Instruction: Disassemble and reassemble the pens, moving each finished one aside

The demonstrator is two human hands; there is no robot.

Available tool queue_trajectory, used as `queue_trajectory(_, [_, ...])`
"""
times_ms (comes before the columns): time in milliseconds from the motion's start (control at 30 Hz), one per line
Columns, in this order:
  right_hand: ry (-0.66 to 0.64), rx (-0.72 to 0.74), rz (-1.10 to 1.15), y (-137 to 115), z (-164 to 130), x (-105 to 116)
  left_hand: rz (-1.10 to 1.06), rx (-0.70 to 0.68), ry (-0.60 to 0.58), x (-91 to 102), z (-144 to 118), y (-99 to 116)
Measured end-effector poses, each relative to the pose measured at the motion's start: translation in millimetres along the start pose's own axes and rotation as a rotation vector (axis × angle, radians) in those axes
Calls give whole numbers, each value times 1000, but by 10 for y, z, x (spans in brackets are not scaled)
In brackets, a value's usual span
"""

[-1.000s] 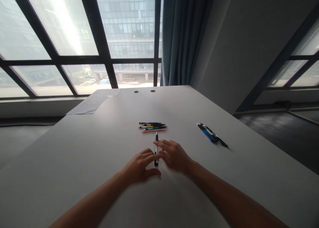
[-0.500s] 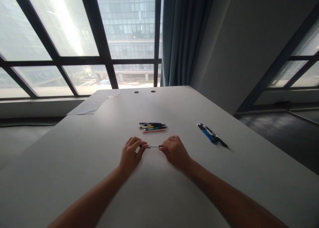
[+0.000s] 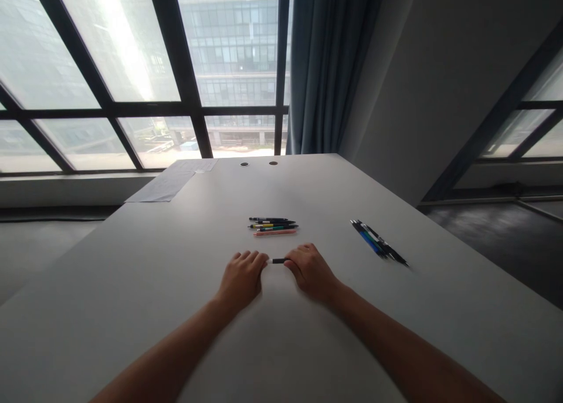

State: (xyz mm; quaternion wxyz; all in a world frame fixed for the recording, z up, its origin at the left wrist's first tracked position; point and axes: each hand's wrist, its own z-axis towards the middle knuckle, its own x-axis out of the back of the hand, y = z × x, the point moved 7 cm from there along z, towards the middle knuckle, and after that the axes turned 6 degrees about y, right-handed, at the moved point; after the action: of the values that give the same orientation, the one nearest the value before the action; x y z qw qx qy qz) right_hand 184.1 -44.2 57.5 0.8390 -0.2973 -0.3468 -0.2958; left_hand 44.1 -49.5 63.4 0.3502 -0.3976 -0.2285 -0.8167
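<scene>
Grey desk (image 3: pixel 132 285) standing before tall window, blue curtain (image 3: pixel 328 63) hanging beyond. Left hand (image 3: pixel 241 278) and right hand (image 3: pixel 311 271) resting side by side at desk centre, fingers curled, both pinching one pen (image 3: pixel 277 261) lying crosswise between them, only short dark section showing. Row of coloured pens (image 3: pixel 273 226) lying just beyond hands. Second pen bundle (image 3: pixel 379 243) lying well apart, rightward. Paper sheets (image 3: pixel 169 182) lying at far left edge.

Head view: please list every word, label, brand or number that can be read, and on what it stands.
None can be read.
Pen held between left hand and right hand: no print visible.
Pens in the middle and on the right: too small.
Paper sheets: marks too faint.
</scene>
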Motion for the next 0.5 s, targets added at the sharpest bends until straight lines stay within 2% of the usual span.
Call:
queue_trajectory(133, [-15, -34, 26, 33, 5, 4, 13, 10, 19, 11, 16, -49])
queue_trajectory(333, [-15, -210, 156, 131, -2, -45, 1, -73, 80, 40, 23, 40])
queue_trajectory(500, [-35, -204, 218, 128, -4, -65, -5, -76, 90, 28, -11, 40])
